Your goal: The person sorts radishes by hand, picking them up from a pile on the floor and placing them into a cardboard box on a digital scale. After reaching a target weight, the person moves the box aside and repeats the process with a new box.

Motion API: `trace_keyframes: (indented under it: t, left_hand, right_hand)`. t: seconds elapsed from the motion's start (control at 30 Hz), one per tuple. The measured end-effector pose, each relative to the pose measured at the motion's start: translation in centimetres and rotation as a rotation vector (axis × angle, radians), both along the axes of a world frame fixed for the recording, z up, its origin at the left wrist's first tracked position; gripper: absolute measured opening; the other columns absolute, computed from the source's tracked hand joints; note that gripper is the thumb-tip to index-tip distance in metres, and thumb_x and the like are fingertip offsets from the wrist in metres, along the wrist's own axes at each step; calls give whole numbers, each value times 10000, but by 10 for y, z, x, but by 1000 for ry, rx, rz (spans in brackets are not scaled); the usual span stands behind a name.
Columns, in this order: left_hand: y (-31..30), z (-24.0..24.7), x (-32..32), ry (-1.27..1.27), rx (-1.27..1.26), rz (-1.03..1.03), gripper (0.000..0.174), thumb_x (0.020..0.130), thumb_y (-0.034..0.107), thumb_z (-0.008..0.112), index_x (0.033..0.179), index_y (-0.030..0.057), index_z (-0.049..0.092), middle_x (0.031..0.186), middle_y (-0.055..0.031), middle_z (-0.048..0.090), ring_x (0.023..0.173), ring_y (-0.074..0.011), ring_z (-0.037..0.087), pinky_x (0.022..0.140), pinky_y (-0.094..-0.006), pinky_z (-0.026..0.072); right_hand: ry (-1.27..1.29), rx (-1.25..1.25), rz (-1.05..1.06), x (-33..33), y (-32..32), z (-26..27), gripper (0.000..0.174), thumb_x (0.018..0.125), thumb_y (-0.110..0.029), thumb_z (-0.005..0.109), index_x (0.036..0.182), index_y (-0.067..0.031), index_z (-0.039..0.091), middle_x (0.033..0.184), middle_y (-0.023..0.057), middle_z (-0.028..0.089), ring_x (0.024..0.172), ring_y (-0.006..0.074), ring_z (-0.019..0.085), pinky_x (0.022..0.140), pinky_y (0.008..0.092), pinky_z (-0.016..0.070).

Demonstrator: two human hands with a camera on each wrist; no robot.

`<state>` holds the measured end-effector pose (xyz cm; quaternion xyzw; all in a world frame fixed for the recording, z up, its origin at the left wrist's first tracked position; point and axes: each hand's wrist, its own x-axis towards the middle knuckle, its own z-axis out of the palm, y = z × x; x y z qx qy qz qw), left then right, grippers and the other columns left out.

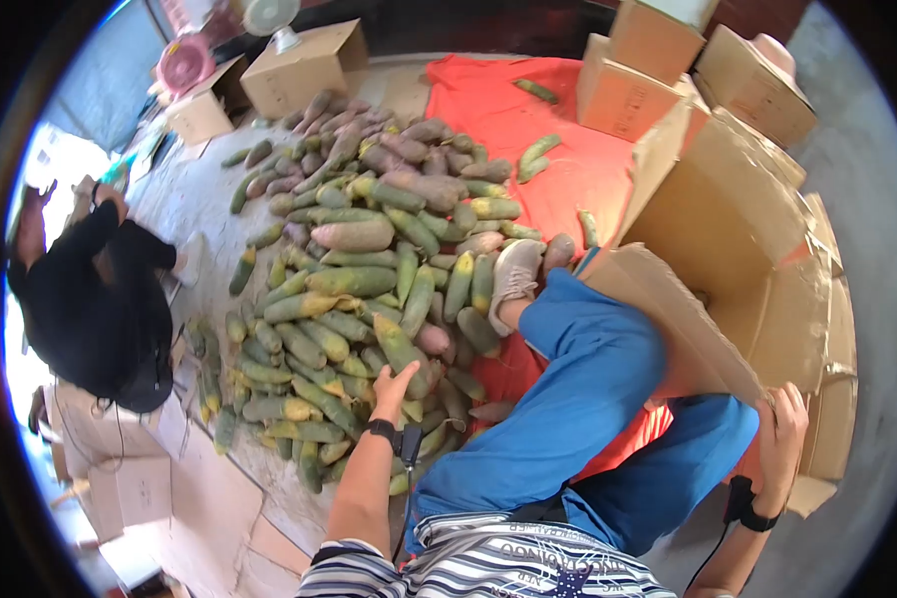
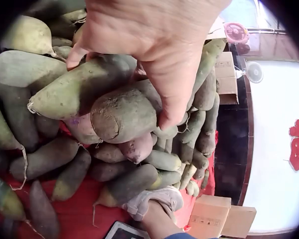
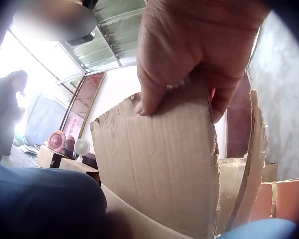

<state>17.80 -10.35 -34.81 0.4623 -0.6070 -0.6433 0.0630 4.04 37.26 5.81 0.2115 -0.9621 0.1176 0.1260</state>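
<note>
L hand [image 1: 395, 387] is resting on a green radish [image 1: 399, 342], thumb & fingers apart, can't tell if gripping; the radish pile [image 1: 354, 236] is lying ahead & L of it. R hand [image 1: 784, 431] is pinching a cardboard flap [image 3: 154, 149], w/ the box [image 1: 793, 289] standing just ahead. Person in black [image 1: 100, 309] is showing well L of L hand.
</note>
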Motion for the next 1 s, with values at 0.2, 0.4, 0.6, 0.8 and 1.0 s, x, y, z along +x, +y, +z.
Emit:
trace_keyframes:
  t: [0.2, 0.4, 0.6, 0.8, 1.0]
  left_hand:
    - [0, 16, 1, 66, 213, -1, 454, 809, 244, 713, 1155, 17, 528, 1017, -88, 616, 876, -224, 629, 671, -369, 541]
    - [31, 114, 7, 186, 319, -50, 459, 829, 322, 653, 1202, 92, 517, 1098, -43, 579, 950, -210, 575, 767, -356, 477]
    - [56, 274, -43, 669, -207, -256, 698, 742, 318, 753, 1264, -22, 437, 1173, -111, 527, 1040, -213, 522, 902, -344, 424]
    - [127, 380, -120, 1090, -447, -256, 689, 714, 169, 762, 1277, -24, 414, 1184, -152, 520, 1086, -233, 524, 950, -389, 431]
    - [216, 422, -209, 1145, -946, -861, 633, 646, 120, 788, 1208, 22, 512, 1170, -170, 498, 1177, -289, 474, 991, -390, 396]
  right_hand:
    - [149, -43, 76, -3, 4, -3, 149, 714, -133, 702, 789, -18, 644, 696, 100, 530, 674, 282, 530, 583, 377, 433]
    - [202, -2, 101, 1, 18, -11, 160, 715, -176, 701, 792, -73, 605, 704, 55, 502, 681, 235, 521, 589, 343, 446]
    - [251, -6, 143, 2, 22, -21, 173, 687, -165, 689, 725, -104, 531, 688, 35, 466, 664, 200, 506, 578, 318, 439]
    - [312, 5, 191, 11, 23, -29, 123, 667, -121, 655, 752, -83, 575, 676, 42, 480, 648, 206, 529, 571, 313, 462]
    - [335, 11, 215, 19, 23, -38, 130, 668, -123, 602, 677, -96, 475, 681, 31, 454, 678, 178, 530, 581, 296, 457]
